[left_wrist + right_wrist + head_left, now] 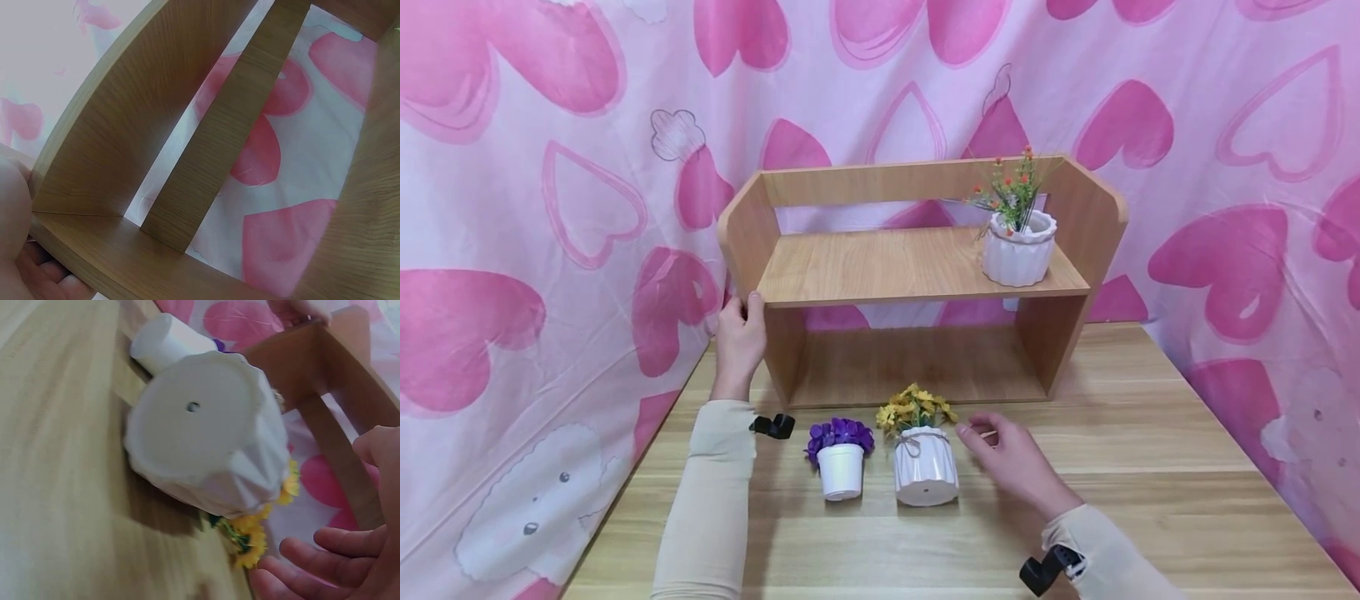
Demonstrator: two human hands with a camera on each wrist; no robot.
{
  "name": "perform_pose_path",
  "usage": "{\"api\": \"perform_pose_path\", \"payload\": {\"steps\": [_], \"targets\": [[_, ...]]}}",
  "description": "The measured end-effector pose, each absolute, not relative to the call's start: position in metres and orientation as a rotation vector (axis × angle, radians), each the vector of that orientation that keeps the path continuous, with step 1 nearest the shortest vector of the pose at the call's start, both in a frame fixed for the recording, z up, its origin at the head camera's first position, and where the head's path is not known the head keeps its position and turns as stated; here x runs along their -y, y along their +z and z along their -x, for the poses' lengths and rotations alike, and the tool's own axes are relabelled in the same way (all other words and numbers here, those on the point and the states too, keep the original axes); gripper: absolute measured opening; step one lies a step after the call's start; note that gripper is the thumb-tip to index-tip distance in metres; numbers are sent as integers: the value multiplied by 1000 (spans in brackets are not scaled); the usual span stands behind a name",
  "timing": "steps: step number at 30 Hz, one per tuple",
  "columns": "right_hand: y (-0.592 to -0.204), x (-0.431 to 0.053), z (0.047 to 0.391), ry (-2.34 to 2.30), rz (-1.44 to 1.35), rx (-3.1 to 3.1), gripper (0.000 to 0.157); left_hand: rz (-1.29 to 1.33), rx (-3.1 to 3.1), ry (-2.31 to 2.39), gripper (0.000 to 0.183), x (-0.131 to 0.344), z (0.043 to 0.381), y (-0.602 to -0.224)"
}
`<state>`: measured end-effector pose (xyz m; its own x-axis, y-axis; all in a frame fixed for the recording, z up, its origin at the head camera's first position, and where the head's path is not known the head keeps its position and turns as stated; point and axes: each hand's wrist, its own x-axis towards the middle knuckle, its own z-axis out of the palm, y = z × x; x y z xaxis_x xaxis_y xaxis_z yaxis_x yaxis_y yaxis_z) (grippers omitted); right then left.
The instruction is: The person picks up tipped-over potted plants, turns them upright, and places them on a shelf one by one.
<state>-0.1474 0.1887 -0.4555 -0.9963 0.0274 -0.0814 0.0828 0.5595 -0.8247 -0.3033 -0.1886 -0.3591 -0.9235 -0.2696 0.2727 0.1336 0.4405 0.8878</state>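
Observation:
A two-tier wooden shelf stands at the back of the table. My left hand grips its left side panel at the front edge, thumb in front; in the left wrist view the fingers show on the outer side. Below the shelf, a white ribbed pot with yellow flowers lies tipped, its base facing me. Just right of it my right hand is held with loose fingers, apart from the pot and holding nothing. A smaller white pot with purple flowers lies to the left.
On the shelf's upper tier, at the right, a white pot with small orange-red flowers stands upright. Pink heart-patterned cloth hangs behind and along both sides of the wooden table.

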Motion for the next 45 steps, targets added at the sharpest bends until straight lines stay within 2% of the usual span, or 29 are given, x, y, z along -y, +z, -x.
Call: {"api": "perform_pose_path", "payload": {"steps": [5,11,25,45], "targets": [[-465,-178,147,-1414,-76,-2735,59,-104,2313,-1484,65,189,304,-360],[-474,-169,145,-1346,-70,-2737,63,-90,2288,-1468,63,188,304,-360],[-475,-148,149,-1267,-106,-2677,85,-96,2299,-1497,65,189,305,-363],[-478,-142,150,-1432,-204,-2601,74,-91,2308,-1498,63,189,303,-360]]}}
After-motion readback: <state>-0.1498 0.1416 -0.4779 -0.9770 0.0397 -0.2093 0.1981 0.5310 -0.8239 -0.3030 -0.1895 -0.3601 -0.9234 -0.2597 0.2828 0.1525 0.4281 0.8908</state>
